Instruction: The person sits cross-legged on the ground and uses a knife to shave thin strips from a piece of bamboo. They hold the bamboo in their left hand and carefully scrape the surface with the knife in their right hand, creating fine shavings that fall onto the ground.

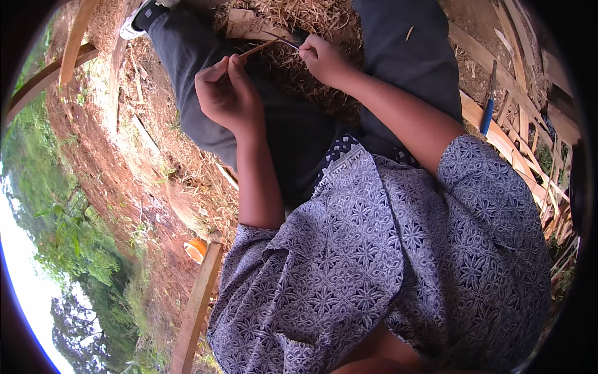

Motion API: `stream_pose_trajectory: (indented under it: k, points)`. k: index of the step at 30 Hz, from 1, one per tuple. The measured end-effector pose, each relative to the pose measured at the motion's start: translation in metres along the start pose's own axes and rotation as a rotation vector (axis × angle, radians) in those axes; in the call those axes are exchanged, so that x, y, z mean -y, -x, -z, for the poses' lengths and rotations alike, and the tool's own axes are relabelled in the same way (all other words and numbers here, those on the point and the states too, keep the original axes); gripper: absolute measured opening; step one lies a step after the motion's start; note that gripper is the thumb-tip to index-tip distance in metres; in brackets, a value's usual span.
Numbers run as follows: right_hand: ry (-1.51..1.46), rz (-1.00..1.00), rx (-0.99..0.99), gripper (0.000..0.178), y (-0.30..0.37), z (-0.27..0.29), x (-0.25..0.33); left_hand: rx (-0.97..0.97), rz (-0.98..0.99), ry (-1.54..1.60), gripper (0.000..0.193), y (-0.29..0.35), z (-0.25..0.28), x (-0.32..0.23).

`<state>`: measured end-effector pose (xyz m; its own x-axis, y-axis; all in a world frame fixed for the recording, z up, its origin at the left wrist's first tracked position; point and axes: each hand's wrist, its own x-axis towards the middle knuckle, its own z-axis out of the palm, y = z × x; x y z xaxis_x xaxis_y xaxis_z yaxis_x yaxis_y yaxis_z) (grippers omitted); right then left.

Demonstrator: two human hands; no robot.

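Note:
In front of my lap, my left hand (229, 93) pinches a thin wooden stick (258, 48) between thumb and fingertips. My right hand (327, 61) is closed around the near end of a slim, pointed tool (284, 42) with a metallic glint; its exact kind is too small to tell. The tool crosses the far end of the stick, and whether they touch is unclear. Below both hands, pale wood shavings (339, 25) cover the ground between my legs. A flat piece of wood (246, 26) lies among them, just beyond the stick.
On the right, a blue-handled knife (488, 116) rests on a pile of split wooden strips (520, 159). A wooden post (198, 305) rises at lower left beside an orange object (195, 250). Reddish soil (99, 168) slopes toward green plants at far left. My shoe (132, 25) is at upper left.

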<state>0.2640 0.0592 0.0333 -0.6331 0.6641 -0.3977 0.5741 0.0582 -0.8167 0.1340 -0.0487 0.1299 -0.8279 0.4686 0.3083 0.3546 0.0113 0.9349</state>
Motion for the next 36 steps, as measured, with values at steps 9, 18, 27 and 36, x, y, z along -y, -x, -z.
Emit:
stream_pose_trajectory:
  k: [9, 18, 27, 36]
  points:
    - [-0.077, 0.035, -0.003, 0.018, 0.006, 0.004, 0.009, 0.020, -0.045, -0.033, 0.012, 0.001, 0.000, 0.000]
    - [-0.125, 0.128, 0.031, 0.019, 0.017, 0.005, 0.026, 0.017, -0.094, -0.045, 0.010, 0.002, 0.001, 0.004]
    - [-0.111, 0.107, 0.035, 0.019, 0.024, 0.010, 0.036, 0.008, -0.085, -0.077, 0.011, 0.003, 0.001, -0.001]
    - [-0.227, 0.123, 0.090, 0.020, 0.023, 0.012, 0.038, 0.006, -0.128, -0.078, 0.011, 0.004, 0.003, 0.004]
